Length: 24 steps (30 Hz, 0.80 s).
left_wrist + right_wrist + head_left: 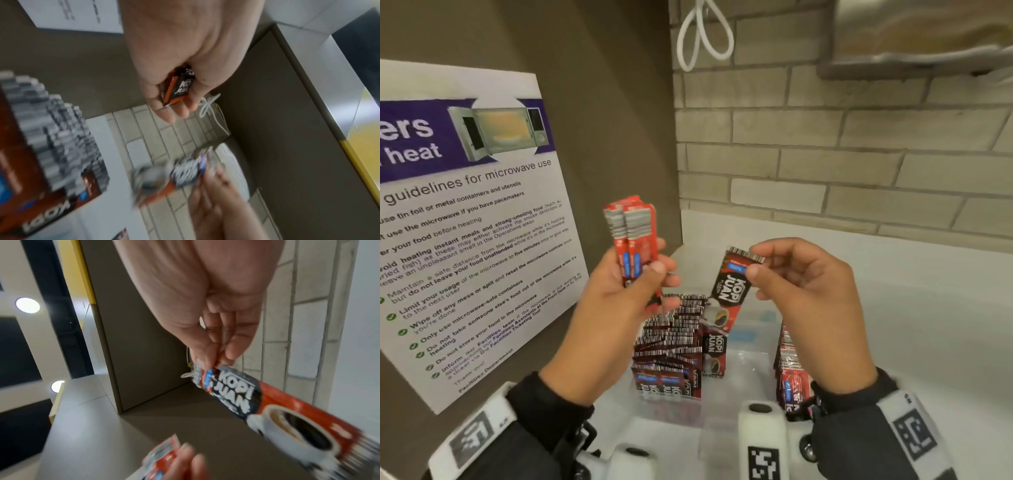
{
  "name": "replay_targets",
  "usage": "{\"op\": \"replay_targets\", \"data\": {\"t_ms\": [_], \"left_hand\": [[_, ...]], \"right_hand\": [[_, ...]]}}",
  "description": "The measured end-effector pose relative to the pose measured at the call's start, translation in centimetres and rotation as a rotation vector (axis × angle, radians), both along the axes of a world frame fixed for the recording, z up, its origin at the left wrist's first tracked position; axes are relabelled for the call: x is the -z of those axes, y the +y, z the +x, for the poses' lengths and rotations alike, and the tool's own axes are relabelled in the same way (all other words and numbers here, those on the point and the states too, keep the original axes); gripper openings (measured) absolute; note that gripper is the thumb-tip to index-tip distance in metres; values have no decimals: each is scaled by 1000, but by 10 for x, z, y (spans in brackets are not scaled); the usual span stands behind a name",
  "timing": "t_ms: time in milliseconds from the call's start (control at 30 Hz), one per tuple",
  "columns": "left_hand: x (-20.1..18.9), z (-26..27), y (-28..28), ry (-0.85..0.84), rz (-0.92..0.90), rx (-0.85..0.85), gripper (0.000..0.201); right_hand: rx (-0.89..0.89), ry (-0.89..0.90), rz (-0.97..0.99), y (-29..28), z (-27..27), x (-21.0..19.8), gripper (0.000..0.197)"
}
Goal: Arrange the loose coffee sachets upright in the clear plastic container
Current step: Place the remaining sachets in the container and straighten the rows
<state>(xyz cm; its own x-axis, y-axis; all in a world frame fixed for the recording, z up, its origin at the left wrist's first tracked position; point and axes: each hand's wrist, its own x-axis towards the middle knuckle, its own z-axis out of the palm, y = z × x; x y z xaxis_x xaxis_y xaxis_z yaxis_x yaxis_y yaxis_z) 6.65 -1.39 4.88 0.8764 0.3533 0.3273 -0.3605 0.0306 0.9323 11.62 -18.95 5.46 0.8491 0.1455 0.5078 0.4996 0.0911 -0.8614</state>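
My left hand (643, 277) grips a small bundle of red coffee sachets (635, 240) upright, above the left end of the clear plastic container (753, 370). The same bundle (177, 87) shows between the curled fingers in the left wrist view. My right hand (760, 270) pinches the top edge of a single red and black sachet (729, 298), which hangs down over the container. In the right wrist view that sachet (267, 404) dangles from thumb and fingertips. Several sachets (671, 339) stand upright in a packed row at the container's left; another row (789, 363) leans at its right.
A laminated microwave notice (465, 219) leans on the brown side panel at the left. A tiled wall (842, 154) runs behind the white counter (911, 308). A white cord loop (702, 34) hangs at the top. The container's middle has bare floor between the rows.
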Motion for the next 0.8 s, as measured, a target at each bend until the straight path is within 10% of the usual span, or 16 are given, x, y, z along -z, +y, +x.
{"op": "replay_targets", "data": {"t_ms": [300,800], "left_hand": [[-5,-13,25,-15,-205,3,21],[4,-17,27,68,-251,43,23]], "right_hand": [[156,46,-614,16,24,44,25],[124,83,-778,30,30,68,17]]}}
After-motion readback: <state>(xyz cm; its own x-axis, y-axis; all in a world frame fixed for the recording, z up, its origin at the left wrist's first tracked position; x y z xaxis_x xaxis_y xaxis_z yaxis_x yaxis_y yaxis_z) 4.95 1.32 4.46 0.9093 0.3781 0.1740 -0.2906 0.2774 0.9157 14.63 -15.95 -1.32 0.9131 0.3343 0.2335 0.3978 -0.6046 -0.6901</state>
